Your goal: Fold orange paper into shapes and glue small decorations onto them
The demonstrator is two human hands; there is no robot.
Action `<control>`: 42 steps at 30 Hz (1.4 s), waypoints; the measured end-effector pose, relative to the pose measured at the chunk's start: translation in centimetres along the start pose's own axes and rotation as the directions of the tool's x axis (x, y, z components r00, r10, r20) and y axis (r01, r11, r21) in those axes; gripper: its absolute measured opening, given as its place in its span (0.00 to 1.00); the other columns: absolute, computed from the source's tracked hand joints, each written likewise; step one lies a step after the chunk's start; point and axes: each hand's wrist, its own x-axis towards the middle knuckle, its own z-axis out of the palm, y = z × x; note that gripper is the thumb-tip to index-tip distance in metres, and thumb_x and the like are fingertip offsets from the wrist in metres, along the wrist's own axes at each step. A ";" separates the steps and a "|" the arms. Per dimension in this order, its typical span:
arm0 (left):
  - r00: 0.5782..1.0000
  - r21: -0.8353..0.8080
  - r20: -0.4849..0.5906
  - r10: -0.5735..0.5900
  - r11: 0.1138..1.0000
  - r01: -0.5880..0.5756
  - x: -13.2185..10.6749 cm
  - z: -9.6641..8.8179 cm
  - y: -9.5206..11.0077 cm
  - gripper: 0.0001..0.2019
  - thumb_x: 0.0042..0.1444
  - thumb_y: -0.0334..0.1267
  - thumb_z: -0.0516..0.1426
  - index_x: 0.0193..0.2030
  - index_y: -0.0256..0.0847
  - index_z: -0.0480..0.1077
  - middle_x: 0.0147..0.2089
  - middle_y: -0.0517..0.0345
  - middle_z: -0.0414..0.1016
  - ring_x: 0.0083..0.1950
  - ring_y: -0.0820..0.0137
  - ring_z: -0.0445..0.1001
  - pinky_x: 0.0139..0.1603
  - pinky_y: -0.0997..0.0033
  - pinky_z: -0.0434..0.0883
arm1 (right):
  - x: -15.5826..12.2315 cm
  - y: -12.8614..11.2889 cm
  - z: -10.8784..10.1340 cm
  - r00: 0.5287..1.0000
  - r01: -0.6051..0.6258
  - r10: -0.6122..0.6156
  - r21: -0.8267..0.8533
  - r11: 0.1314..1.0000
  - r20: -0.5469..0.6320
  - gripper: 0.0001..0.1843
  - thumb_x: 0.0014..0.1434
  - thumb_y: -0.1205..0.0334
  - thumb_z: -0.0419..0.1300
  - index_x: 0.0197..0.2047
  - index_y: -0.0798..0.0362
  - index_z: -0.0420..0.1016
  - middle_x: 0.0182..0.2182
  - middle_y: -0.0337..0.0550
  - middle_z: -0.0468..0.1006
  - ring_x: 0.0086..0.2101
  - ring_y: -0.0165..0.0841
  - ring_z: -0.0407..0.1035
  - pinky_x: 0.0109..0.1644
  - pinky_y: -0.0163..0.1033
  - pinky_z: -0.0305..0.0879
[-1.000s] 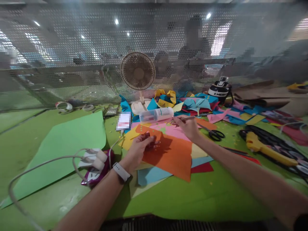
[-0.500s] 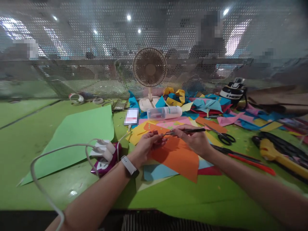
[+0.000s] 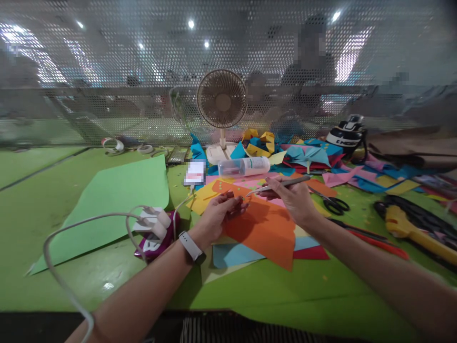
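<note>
My right hand (image 3: 291, 196) is closed around a pair of tweezers (image 3: 278, 185) with a bent tip that points left. The tip stops a short way from the fingers of my left hand (image 3: 223, 212). Those fingers are curled and pinched together; whatever is between them is too small to make out. Under both hands lies an orange sheet of paper (image 3: 264, 233), with a yellow sheet (image 3: 200, 197) at its left. Tiny green paper bits (image 3: 220, 186) dot the paper just beyond my left hand.
Scissors (image 3: 335, 206), an orange-handled cutter (image 3: 378, 243) and a yellow-handled tool (image 3: 410, 226) lie at the right. At the left are a green sheet (image 3: 114, 200) and a power strip (image 3: 153, 245) with a cable. Behind stand a fan (image 3: 222, 100) and a lying clear bottle (image 3: 244, 166).
My right hand has drawn the tweezers slightly right and up, so their tip has left the left fingertips. My left hand has barely moved.
</note>
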 end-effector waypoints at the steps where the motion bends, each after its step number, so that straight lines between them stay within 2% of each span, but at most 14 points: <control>1: 1.000 -0.001 0.009 0.000 1.000 0.000 0.0 0.0 0.0 0.07 0.50 0.25 0.61 0.33 0.36 0.67 0.31 0.54 0.78 0.31 0.68 0.79 0.37 0.71 0.76 | 0.0 0.0 0.0 1.000 0.003 -0.003 -0.001 1.000 0.003 0.16 0.50 0.50 0.66 0.32 0.56 0.75 0.27 0.47 0.81 0.29 0.38 0.78 0.31 0.37 0.75; 5: 0.999 0.003 0.051 -0.008 1.000 0.007 -0.1 0.1 0.1 0.07 0.50 0.26 0.62 0.33 0.35 0.68 0.33 0.49 0.79 0.32 0.68 0.79 0.39 0.71 0.76 | -0.1 -0.2 0.1 1.000 0.006 -0.006 0.007 1.000 0.003 0.15 0.50 0.51 0.66 0.31 0.56 0.75 0.26 0.46 0.81 0.29 0.38 0.78 0.32 0.36 0.75; 10: 0.998 0.021 0.062 0.018 1.000 -0.019 -0.3 0.0 0.2 0.11 0.49 0.22 0.61 0.36 0.36 0.65 0.32 0.51 0.79 0.32 0.70 0.79 0.38 0.74 0.76 | -0.2 -0.3 0.2 1.000 0.003 -0.002 0.026 1.000 -0.014 0.15 0.49 0.51 0.67 0.31 0.56 0.75 0.25 0.45 0.81 0.27 0.37 0.77 0.31 0.35 0.75; 15: 0.994 0.044 0.100 0.033 0.998 -0.037 -0.3 -0.1 0.0 0.10 0.51 0.22 0.60 0.37 0.35 0.64 0.33 0.49 0.79 0.33 0.70 0.79 0.37 0.76 0.76 | -0.3 -0.5 0.2 1.000 -0.014 0.013 0.042 0.999 0.005 0.15 0.49 0.50 0.66 0.31 0.55 0.75 0.26 0.45 0.81 0.27 0.36 0.78 0.30 0.34 0.74; 23: 0.995 0.078 0.091 0.026 0.996 -0.033 -0.2 -0.1 0.1 0.13 0.51 0.24 0.61 0.41 0.36 0.63 0.35 0.48 0.79 0.34 0.69 0.79 0.37 0.74 0.76 | -0.1 -0.5 0.2 0.998 -0.057 0.058 0.067 0.996 -0.003 0.16 0.48 0.51 0.67 0.31 0.56 0.75 0.26 0.46 0.81 0.26 0.36 0.77 0.30 0.35 0.74; 34: 0.990 0.102 0.134 0.051 0.993 -0.065 0.3 -0.5 -0.3 0.13 0.46 0.27 0.66 0.36 0.35 0.66 0.32 0.51 0.79 0.32 0.69 0.79 0.36 0.74 0.77 | 0.2 -0.4 0.1 0.995 -0.100 0.099 0.083 0.992 0.017 0.15 0.51 0.51 0.65 0.31 0.56 0.73 0.24 0.44 0.81 0.25 0.33 0.77 0.26 0.29 0.71; 42: 0.990 0.143 0.129 0.060 0.987 -0.079 -0.2 -0.1 0.0 0.15 0.44 0.30 0.67 0.36 0.34 0.67 0.34 0.50 0.79 0.32 0.68 0.79 0.38 0.69 0.76 | 0.3 -0.4 0.0 0.995 -0.101 0.100 0.065 0.993 0.013 0.16 0.51 0.51 0.65 0.34 0.55 0.71 0.23 0.42 0.80 0.25 0.33 0.77 0.25 0.29 0.70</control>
